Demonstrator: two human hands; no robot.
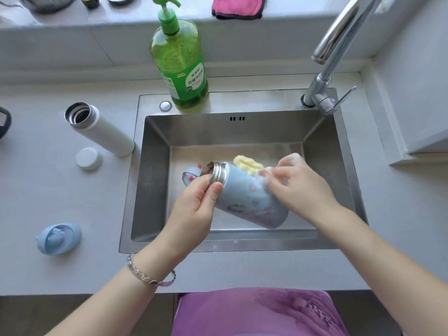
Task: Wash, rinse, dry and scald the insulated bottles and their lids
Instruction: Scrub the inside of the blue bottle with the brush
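Note:
Over the steel sink [155, 166] a light blue patterned bottle [249, 200] lies tilted, its open steel neck pointing left. My left hand [196, 204] grips it at the neck. My right hand [298, 183] holds a soapy yellow sponge [247, 164] against the bottle's far side. A white bottle [101, 129] stands open on the counter at left, with its white lid [89, 158] beside it. A blue lid [59, 238] lies on the counter nearer to me. A round clear piece with red parts [190, 177] lies in the sink behind the blue bottle's neck.
A green dish soap pump bottle [179, 64] stands on the sink's back rim. The chrome tap [327, 76] rises at the right rear. A pink cloth [237, 6] lies on the back ledge. A dark object [4, 122] sits at the left edge.

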